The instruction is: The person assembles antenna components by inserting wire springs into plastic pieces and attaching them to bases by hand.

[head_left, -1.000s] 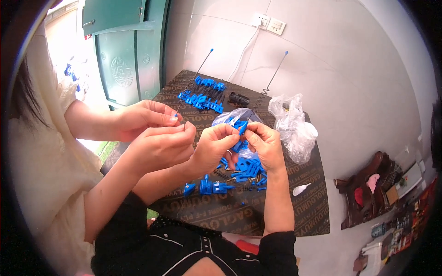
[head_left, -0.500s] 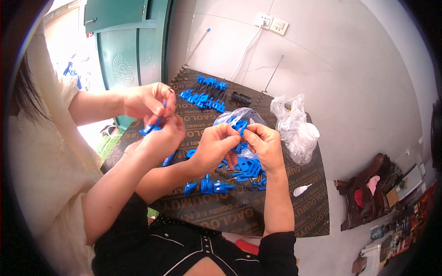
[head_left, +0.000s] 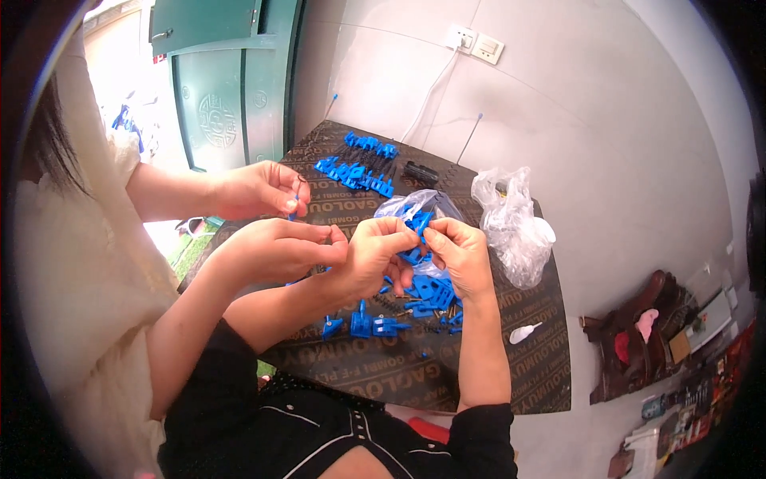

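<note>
Over the middle of the table, my left hand [head_left: 377, 254] and my right hand [head_left: 461, 254] face each other, both closed in a pinch on a small blue plastic part [head_left: 420, 227]. Fingertips cover much of it, so its full shape is hidden. Just behind is an open clear bag [head_left: 392, 207] with more blue parts in it. A pile of loose blue plastic parts [head_left: 435, 293], with small screws or pins among them, lies below my hands. Several larger blue pieces [head_left: 361, 323] stand nearer me, past my left wrist.
At left, a co-worker's hand [head_left: 267, 191] pinches a slim blue piece; the other [head_left: 295, 243] reaches over my left forearm. Further back lie rows of blue pieces with black springs [head_left: 359, 168] and a black object [head_left: 420, 171]. At right are a crumpled clear bag [head_left: 515, 227] and a white bottle [head_left: 524, 332].
The co-worker's hands have drawn apart, the nearer one shifting right toward my left wrist. The blue-tipped thin rods at the far table edge show shorter. My hands keep almost the same pinch.
</note>
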A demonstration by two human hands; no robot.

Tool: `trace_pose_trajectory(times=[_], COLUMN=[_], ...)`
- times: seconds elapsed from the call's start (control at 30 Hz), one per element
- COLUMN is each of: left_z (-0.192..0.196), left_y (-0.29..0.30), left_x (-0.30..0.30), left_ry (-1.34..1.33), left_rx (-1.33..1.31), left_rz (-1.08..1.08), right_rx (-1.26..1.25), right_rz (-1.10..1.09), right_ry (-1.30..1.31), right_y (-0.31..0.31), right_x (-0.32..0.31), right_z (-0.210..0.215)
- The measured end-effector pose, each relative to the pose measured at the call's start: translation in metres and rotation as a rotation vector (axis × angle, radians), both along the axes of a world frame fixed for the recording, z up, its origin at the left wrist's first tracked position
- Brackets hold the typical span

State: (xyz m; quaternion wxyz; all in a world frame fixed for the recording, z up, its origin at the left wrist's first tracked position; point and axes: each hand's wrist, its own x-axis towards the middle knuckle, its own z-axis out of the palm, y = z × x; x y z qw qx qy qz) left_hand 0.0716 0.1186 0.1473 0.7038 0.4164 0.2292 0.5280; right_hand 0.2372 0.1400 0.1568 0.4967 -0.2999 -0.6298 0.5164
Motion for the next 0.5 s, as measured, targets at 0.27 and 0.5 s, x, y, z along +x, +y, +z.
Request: trace_pose_trajectory(times=[0.27, 0.5], left_z=[-0.0074, -0.0009], left_y=[0.003, -0.0031], left_x=[0.0035, 0.0043], left_ry=[0.011, 0.18], left_rx=[0.071, 0.162], left_rz=[0.092, 0.195], right_rx=[-0.016, 0.002], right_rz=[-0.015, -0.016], right_ry=[0.002, 0.005], right_y=[0.003, 0.0026], right_x=[-0.0016, -0.0022], right_z=[-0.0044, -0.0057])
